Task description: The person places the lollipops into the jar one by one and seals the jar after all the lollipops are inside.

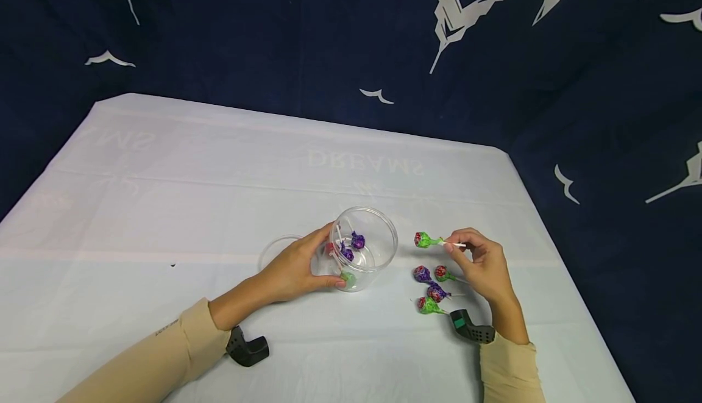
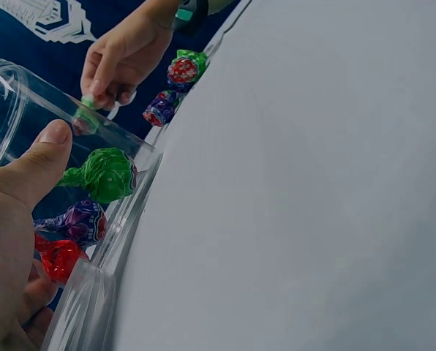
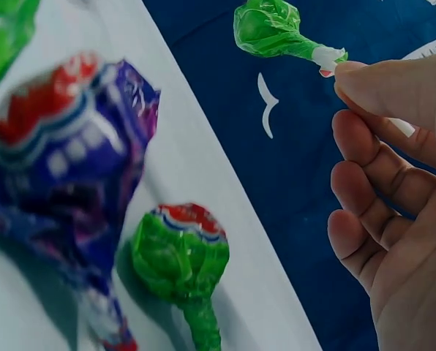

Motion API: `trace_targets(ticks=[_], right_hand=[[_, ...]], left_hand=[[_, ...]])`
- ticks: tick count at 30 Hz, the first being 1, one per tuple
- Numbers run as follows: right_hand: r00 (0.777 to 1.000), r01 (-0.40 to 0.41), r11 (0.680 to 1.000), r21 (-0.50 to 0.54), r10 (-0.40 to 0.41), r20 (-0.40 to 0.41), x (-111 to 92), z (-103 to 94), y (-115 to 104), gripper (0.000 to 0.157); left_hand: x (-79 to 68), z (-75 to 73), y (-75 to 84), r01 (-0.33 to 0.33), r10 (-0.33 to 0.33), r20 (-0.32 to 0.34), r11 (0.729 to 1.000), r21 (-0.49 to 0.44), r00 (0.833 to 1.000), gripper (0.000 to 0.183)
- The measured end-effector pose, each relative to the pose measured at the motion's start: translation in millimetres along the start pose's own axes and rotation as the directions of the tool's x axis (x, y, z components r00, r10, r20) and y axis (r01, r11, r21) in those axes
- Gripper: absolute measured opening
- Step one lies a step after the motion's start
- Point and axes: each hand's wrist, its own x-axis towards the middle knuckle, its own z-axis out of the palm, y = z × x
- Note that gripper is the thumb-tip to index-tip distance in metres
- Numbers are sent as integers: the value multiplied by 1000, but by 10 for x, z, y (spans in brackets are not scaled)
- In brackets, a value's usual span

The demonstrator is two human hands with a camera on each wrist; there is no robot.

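Note:
My left hand (image 1: pixel 298 269) grips a clear plastic jar (image 1: pixel 378 256) from its left side, thumb in front. Inside the jar lie purple lollipops (image 1: pixel 358 241), a green lollipop (image 2: pixel 108 175) and a red one (image 2: pixel 61 257). To the right of the jar, my right hand (image 1: pixel 482 263) pinches the white stick of a green-wrapped lollipop (image 1: pixel 423 240) between thumb and forefinger, its head pointing left toward the jar. Below that hand, several purple and green lollipops (image 1: pixel 429 305) lie on the white cloth.
A clear round lid (image 1: pixel 269 250) lies on the white tablecloth (image 1: pixel 219 208) behind my left hand. Dark blue patterned fabric (image 1: pixel 274 37) hangs beyond the table. Black wrist cameras (image 1: pixel 247 348) sit on both wrists.

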Motion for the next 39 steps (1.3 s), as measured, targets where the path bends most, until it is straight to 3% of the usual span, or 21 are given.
trace_targets(ticks=[7, 17, 28, 39], right_hand=[[997, 83, 995, 61, -83, -9, 5, 31, -62, 19], [983, 183, 961, 209, -181, -26, 20, 68, -100, 26], [984, 176, 959, 223, -171, -44, 49, 87, -247, 18], [971, 240, 925, 295, -223, -90, 94, 133, -414, 15]], left_hand=[[-1, 1, 1, -1, 1, -4, 1000, -1, 1000, 103], [-1, -5, 9, 9, -9, 2, 1000, -2, 1000, 103], [0, -6, 4, 4, -4, -3, 1000, -6, 1000, 103], [1, -11, 10, -5, 5, -6, 1000, 4, 1000, 103]])
